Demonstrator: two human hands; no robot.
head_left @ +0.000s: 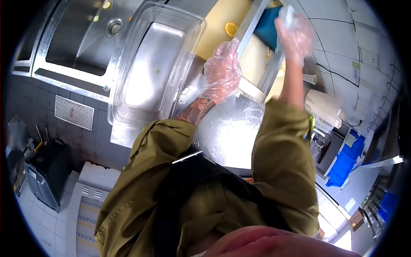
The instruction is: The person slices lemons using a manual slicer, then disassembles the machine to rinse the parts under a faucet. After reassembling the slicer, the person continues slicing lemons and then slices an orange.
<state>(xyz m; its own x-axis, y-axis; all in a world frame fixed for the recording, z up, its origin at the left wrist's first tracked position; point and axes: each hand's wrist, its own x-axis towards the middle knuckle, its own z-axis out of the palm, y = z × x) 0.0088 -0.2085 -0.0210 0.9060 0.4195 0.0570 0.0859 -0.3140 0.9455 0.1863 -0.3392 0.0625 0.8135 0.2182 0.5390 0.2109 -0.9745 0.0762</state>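
Observation:
My left hand (222,70), in a clear plastic glove, has its fingers curled at the near end of a long metal bar or frame (252,28). My right hand (296,38), also gloved, is raised at the upper right, closed around a white object (287,16) above a blue-green container (268,28). A yellow board (216,25) lies beyond my left hand with an orange slice (230,29) on it. Left of my left hand is a large clear plastic tub (115,85). Between my forearms lies a shiny, wet-looking metal surface (231,128).
A steel sink (79,47) with a drain (114,28) is at the upper left. A black bin (48,173) stands on the floor at lower left. A white cylindrical container (323,107) and a blue tray (347,158) are on the right, near the tiled wall (338,38).

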